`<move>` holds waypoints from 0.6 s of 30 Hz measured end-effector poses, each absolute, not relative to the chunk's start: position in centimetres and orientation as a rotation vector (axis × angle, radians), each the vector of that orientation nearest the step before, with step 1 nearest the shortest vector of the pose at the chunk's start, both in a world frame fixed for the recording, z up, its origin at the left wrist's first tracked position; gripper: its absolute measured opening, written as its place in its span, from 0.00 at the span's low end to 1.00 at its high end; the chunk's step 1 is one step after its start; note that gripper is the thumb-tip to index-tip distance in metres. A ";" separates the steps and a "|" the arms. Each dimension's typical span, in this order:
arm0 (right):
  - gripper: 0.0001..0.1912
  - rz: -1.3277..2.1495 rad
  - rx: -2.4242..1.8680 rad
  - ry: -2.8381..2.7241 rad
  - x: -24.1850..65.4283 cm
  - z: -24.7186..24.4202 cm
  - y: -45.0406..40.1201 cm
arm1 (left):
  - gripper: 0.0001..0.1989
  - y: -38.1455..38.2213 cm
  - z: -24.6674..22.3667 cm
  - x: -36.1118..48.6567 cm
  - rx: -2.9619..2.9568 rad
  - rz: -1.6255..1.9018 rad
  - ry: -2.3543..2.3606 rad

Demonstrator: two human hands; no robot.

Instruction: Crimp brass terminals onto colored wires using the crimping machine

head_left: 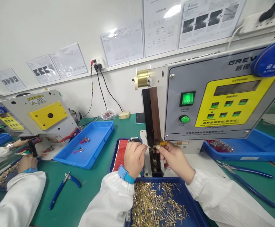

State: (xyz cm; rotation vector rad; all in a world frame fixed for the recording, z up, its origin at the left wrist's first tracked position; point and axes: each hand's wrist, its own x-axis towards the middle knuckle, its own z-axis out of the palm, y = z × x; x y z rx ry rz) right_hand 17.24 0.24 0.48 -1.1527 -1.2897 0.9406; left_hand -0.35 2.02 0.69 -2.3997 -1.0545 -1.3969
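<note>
My left hand (135, 157), with a blue wrist strap (126, 174), is closed in a pinch on a thin wire whose tip points at the machine's working head (154, 157). From the other side, my right hand (174, 157) pinches at the same spot; the small part between its fingertips is too small to make out. A yellow-orange piece (163, 143) shows at its index finger. Both hands are in front of the grey copper-strip machine (187, 69). Below them sits a dark blue tray (194, 201) of loose brass-coloured pins (156, 201). Beside my left hand lies a tray of red wires (120, 151).
Blue-handled cutters (65, 186) lie on the green table at left, and long blue-handled pliers (248, 178) at right. A blue bin (87, 145) holds a few wire bundles. Another blue bin (258, 148) stands right. A co-worker's hands (27, 162) work at a second machine (40, 113).
</note>
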 end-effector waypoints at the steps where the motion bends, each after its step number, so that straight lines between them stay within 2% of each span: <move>1: 0.20 0.924 -1.162 -1.293 17.2 0.4 0.2 | 0.07 2.1 0.6 -0.4 -2.402 -1.392 -1.060; 8: 0.17 0.804 -1.214 -1.375 17.0 0.2 -0.2 | 0.07 2.2 0.4 -0.4 -2.402 -1.374 -1.081; 18: 0.17 0.802 -1.223 -1.378 17.0 0.2 -0.1 | 0.08 2.1 0.6 -0.3 -2.416 -1.340 -1.077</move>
